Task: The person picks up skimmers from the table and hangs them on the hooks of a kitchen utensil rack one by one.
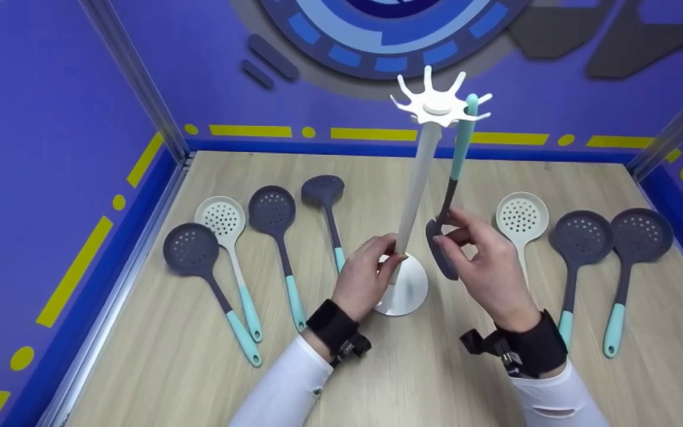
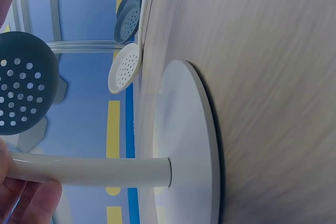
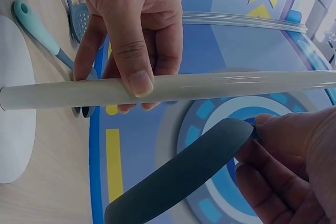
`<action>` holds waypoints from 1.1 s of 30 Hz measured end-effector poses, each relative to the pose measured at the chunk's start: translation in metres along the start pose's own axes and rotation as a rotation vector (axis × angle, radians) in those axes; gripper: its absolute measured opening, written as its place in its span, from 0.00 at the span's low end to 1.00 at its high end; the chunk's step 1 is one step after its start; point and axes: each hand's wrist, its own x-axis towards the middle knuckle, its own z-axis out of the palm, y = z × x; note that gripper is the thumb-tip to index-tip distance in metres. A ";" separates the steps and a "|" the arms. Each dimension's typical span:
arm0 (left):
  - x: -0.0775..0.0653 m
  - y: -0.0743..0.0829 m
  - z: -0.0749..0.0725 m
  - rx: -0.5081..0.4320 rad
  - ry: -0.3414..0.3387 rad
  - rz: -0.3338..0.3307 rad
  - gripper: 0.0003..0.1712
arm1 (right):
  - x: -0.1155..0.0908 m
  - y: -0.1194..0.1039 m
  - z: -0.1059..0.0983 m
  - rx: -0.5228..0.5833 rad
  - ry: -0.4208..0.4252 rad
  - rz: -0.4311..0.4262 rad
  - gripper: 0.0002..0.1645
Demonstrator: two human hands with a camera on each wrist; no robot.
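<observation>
A white stand [image 1: 418,184] rises from a round base [image 1: 409,290], its top a ring of curved hooks [image 1: 436,107]. My left hand [image 1: 368,273] grips the lower pole with thumb and fingers. Right of the pole, my right hand [image 1: 490,267] pinches a dark skimmer [image 1: 441,255] low down, by its head and neck. Its turquoise handle [image 1: 463,142] points up, with the tip among the hooks; whether it hangs on one I cannot tell. The left wrist view shows the skimmer's perforated head [image 2: 23,82]; the right wrist view shows the head [image 3: 178,177] edge-on.
Left of the stand lie several skimmers, among them a white one [image 1: 221,218] and a dark one [image 1: 191,249]. To the right lie another white skimmer [image 1: 522,218] and two dark ones, one at the outer end [image 1: 642,234]. Blue panels [image 1: 51,178] enclose the wooden table [image 1: 140,379].
</observation>
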 end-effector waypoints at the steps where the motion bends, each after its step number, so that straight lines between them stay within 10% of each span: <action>1: 0.000 0.000 0.000 -0.001 -0.001 0.000 0.16 | 0.000 0.000 0.000 -0.001 -0.002 0.005 0.30; 33: 0.001 0.002 -0.001 -0.033 -0.045 -0.058 0.16 | 0.000 0.003 0.000 -0.039 -0.039 0.011 0.33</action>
